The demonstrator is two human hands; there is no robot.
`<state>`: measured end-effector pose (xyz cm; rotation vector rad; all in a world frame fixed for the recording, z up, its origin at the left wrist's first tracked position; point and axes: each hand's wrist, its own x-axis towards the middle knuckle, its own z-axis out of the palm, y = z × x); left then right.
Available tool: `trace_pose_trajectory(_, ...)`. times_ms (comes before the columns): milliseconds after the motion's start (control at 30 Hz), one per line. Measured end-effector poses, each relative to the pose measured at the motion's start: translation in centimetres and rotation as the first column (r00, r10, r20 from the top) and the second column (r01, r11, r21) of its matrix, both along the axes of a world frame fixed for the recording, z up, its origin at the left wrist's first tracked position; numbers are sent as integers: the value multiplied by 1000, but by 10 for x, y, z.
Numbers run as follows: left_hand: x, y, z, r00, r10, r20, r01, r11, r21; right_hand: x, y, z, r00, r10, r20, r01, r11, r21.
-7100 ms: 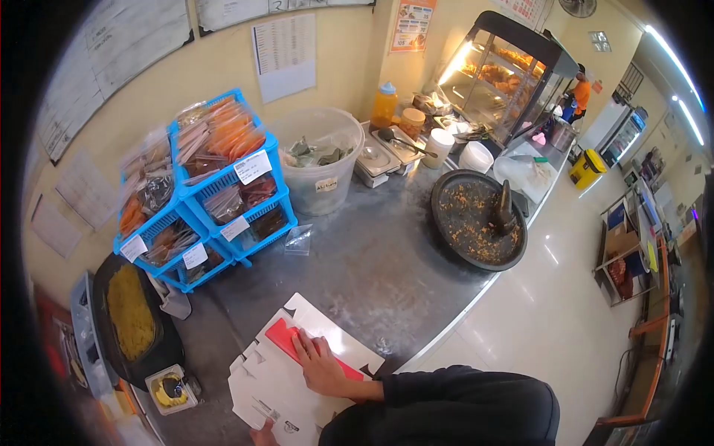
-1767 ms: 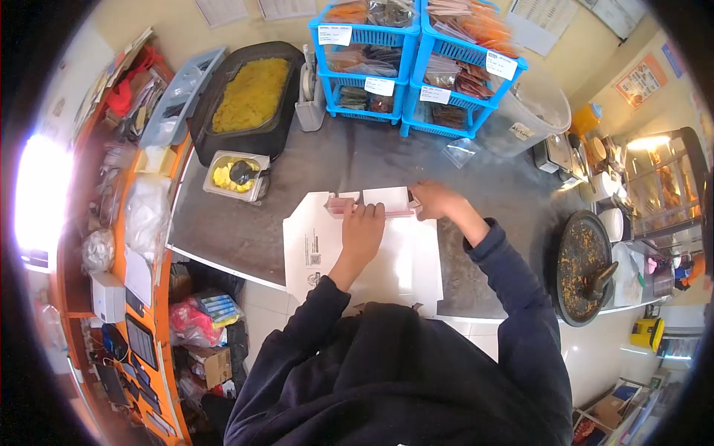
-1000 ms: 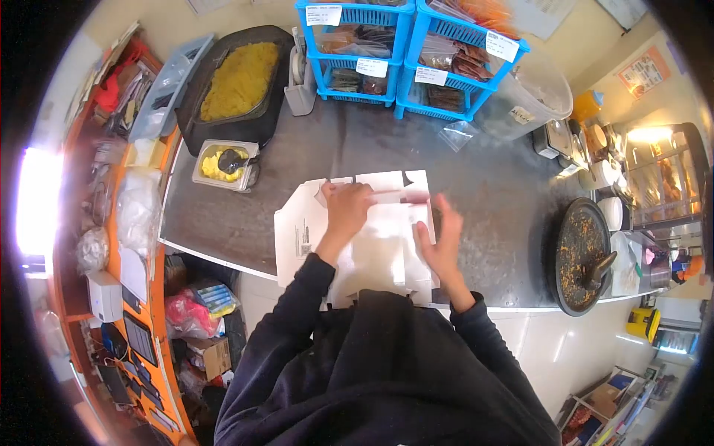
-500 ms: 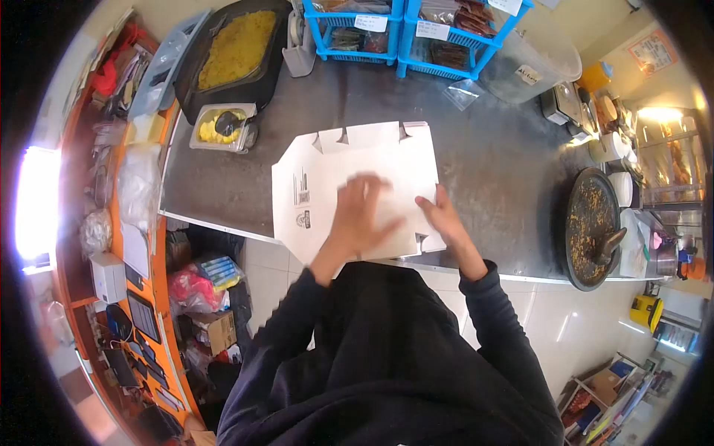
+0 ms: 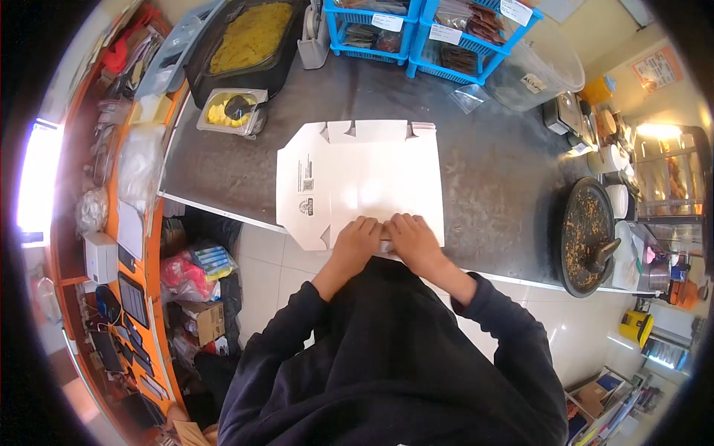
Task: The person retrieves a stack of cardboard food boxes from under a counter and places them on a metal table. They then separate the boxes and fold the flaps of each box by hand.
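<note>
Both hands, left hand (image 5: 357, 239) and right hand (image 5: 411, 239), press curled fingers on the near edge of the flat white box (image 5: 361, 178). Beyond the fingers, blue baskets (image 5: 416, 30) carry unreadable labels on the worktop (image 5: 491, 171).

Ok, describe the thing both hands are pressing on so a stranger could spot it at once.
On the grey metal counter, near its front edge, lies a flat white cardboard box blank. The left hand and right hand press its near edge. It is the only large white sheet there, with notched flaps.
</note>
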<state>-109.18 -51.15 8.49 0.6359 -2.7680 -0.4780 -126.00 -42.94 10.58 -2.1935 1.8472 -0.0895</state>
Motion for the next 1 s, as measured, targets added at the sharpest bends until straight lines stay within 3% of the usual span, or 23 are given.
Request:
trace_pose_trajectory(100, -12, -25, 9, 976, -6, 217, -50, 967, 249, 3, -17, -24, 998, -65, -20, 64, 998, -28)
trace_pose_trajectory(200, -26, -65, 7, 964, -133, 230, 34, 919, 393, -20, -56, -15, 990, -52, 135, 26, 981, 192)
trace_pose_trajectory(233, -37, -81, 4, 943, -156, 295, 23, 912, 410, -26, -67, -15, 990, -20, 139, -1, 989, 146)
trace_pose_trajectory(300, -54, -102, -2, 885, -203, 420, -4, 897, 442, -27, -93, -1, 996, -65, 68, 37, 937, 346)
trace_pose_trajectory(367, -59, -95, 9, 886, -112, 450, -81, 918, 388, -25, -104, 8, 991, -120, 67, 74, 876, 477)
trace_pose_trajectory(500, -43, -79, 0, 931, -30, 363, -130, 904, 407, -27, -94, -3, 991, -87, 103, 46, 934, 353)
trace_pose_trajectory(600, -7, -45, 24, 980, 200, -18, -178, 906, 385, -41, -91, -1, 987, 32, 161, -77, 956, 282)
trace_pose_trajectory(700, 35, -25, 40, 982, 189, -12, -176, 935, 309, -46, -89, 17, 966, 84, 243, -148, 954, 259)
trace_pose_trajectory(833, 59, -3, 20, 992, 116, -50, -118, 993, -28, -43, -89, 32, 950, 39, 309, -144, 935, 325)
trace_pose_trajectory(1000, 68, -28, -1, 990, 33, 138, -51, 991, 127, -31, -61, -3, 971, 78, 225, -128, 967, 218)
